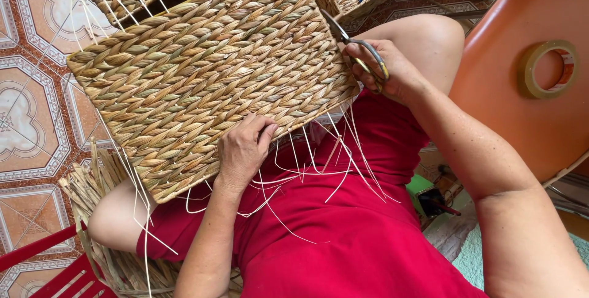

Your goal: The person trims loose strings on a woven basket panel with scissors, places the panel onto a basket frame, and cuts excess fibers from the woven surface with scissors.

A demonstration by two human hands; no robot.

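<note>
Woven basket (202, 71) lies tilted across the lap. Left hand (242, 151) presses flat on its near edge, fingers spread, gripping nothing. Right hand (386, 71) is closed around scissors (359, 46), blades at the basket's right edge. Tape roll (549, 68) on orange chair (521, 114).

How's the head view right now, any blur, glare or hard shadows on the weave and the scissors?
Head view: soft even daylight, no glare; the woven basket is sharp, the scissors in the right hand clear; only a faint shadow under the left hand.
</note>
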